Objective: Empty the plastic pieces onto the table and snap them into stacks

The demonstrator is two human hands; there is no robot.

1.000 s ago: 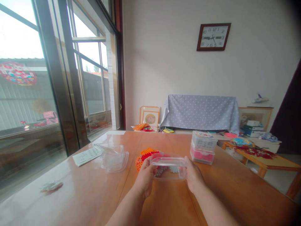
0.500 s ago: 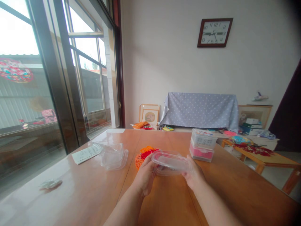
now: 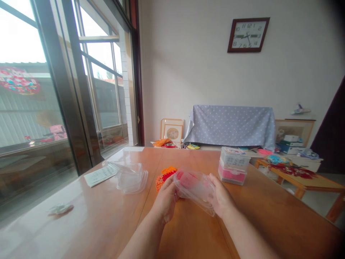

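While one clear plastic container (image 3: 194,186) tilts above the table (image 3: 107,223) near its middle, two hands clasp it — left hand (image 3: 166,201) at its left end, right hand (image 3: 220,197) at its right; two stacked boxes (image 3: 233,165) stand beyond.

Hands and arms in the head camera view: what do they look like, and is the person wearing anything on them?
Two bare human hands, the left hand and the right hand, with nothing worn: no gloves, no watch or bracelet at the wrists, and no ring on the fingers that show. The left forearm and the right forearm are bare too, with no sleeve down to the picture's lower edge.
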